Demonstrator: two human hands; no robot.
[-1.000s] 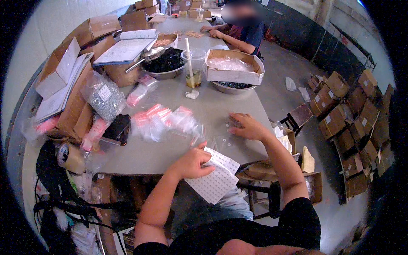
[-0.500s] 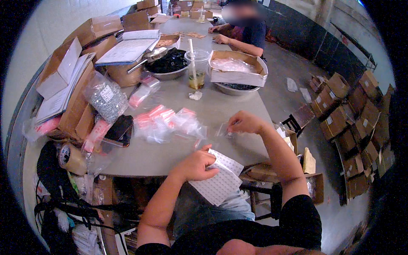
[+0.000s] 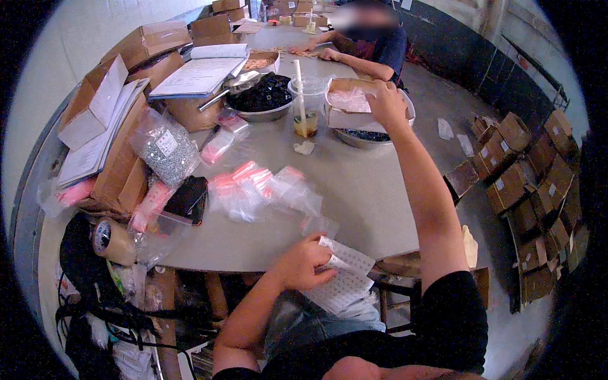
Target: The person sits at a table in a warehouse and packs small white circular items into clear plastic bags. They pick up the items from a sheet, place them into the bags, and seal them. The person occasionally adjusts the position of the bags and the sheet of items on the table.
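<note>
My left hand (image 3: pixel 307 265) is closed on a white sheet of small printed labels (image 3: pixel 342 285), thumb on top, at the table's near edge. The sheet is folded or doubled and hangs partly over my lap. Just beyond those fingers lies a clear plastic bag (image 3: pixel 320 225). My right hand (image 3: pixel 389 104) is stretched far forward over a white cardboard box (image 3: pixel 358 120) that holds clear small bags (image 3: pixel 349 99). Its fingers are bent down together at the box's right part; whatever they pinch is hidden. Several clear zip bags with red strips (image 3: pixel 253 190) lie mid-table.
The box sits on a metal bowl (image 3: pixel 370 140). Left of it stand a drink cup (image 3: pixel 305 107) and a bowl of black parts (image 3: pixel 263 95). A bag of metal pieces (image 3: pixel 166 149), clipboard papers (image 3: pixel 196 73) and tape (image 3: pixel 114 240) line the left. A person (image 3: pixel 380 50) sits beyond.
My right hand has moved from the table, where it held a small clear bag, forward to the white box. My left hand keeps the label sheet; the view has shifted slightly.
</note>
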